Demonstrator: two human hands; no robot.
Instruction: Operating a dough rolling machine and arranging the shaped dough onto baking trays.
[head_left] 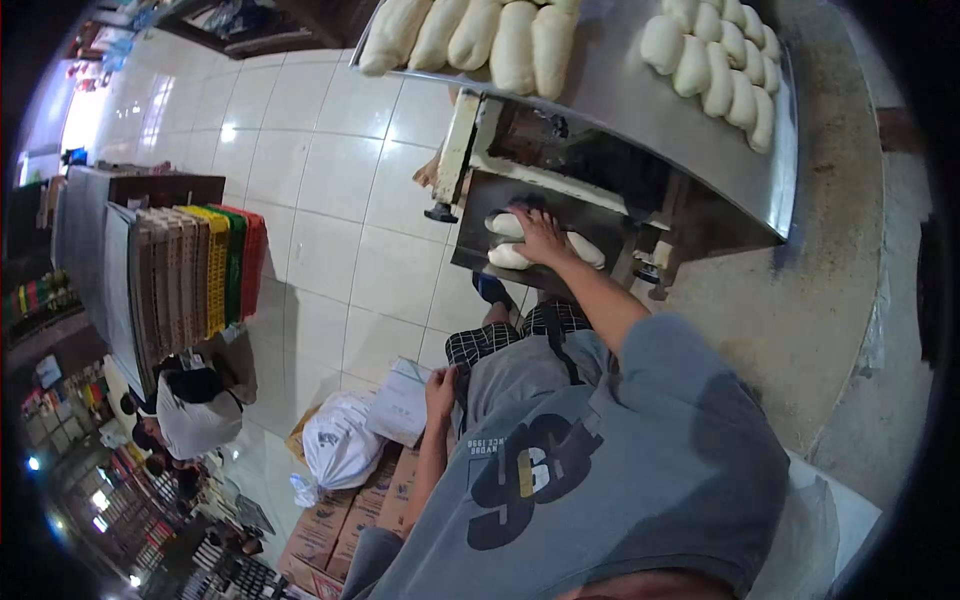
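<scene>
My right hand (541, 238) reaches onto a dark metal tray (480, 192) at the front of a machine. Its fingers are spread and lie over smooth, pale dough pieces (508, 257), resting on them rather than gripping. Another dough piece (586, 250) lies just right of the wrist, and one more shows beyond the fingertips. My left hand (440, 394) hangs low beside my hip, with its fingers loosely curled and nothing visible in them. Above the tray, the metal machine top (620, 70) carries rows of long dough rolls (513, 48) at left and shorter dough rolls (716, 75) at right.
Stacked plastic crates (215, 270) in several colours stand at left, near another person (198, 415). Low beside my left arm are cardboard boxes (335, 525), a tied white bag (342, 440) and a white box (402, 400). A black knob (440, 213) juts from the machine frame.
</scene>
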